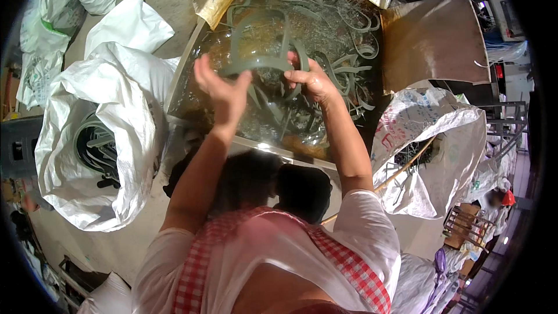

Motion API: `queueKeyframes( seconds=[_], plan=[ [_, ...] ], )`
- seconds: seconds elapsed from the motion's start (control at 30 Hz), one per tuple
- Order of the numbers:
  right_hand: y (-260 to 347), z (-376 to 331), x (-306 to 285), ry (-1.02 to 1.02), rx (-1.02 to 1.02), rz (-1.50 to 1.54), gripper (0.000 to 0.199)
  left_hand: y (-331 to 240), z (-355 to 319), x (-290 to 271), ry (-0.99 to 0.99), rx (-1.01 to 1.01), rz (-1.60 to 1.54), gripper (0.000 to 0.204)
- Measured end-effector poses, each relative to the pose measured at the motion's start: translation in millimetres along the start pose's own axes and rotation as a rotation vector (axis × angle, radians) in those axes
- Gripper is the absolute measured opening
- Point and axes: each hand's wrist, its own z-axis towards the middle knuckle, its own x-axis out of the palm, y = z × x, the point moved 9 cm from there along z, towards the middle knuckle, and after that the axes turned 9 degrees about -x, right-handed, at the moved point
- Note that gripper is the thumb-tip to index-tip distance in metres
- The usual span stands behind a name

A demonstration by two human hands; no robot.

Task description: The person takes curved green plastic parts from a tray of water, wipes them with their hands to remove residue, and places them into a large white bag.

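Note:
A grey-green plastic frame (260, 62) with curved bands is raised over a shallow metal tub of water (185, 75). My right hand (314, 81) grips its right side, thumb pressed against a looped band. At its left end, my left hand (224, 94) has its fingers spread and slightly blurred. The left thumb is close to the lower band; whether it touches cannot be made out. Many similar grey-green plastic strips and loops (349, 70) lie in the water beyond and to the right of my hands.
Left of the tub stands an open white woven sack (58, 157) with dark and greenish strips inside. Another open sack (465, 134) stands on the right, a thin wooden stick (405, 166) leaning across it. A brown board (436, 43) adjoins the tub's right side.

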Motion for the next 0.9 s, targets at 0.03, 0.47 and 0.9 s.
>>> queueKeyframes(
  seconds=[0.03, 0.47, 0.9],
  plan=[
    [7, -1, 1, -0.010, -0.041, 0.003, 0.049, 6, -3, -7, -0.088, -0.090, -0.087, 0.082],
    [-26, -28, 51, 0.269, -0.090, -0.478, 0.046, 45, 0, 60, 0.605, -0.798, -1.277, 0.036],
    [15, -29, -46, -0.440, -0.138, -0.092, 0.015, -12, 22, 9, 0.287, 0.409, 0.714, 0.024]
  ],
)
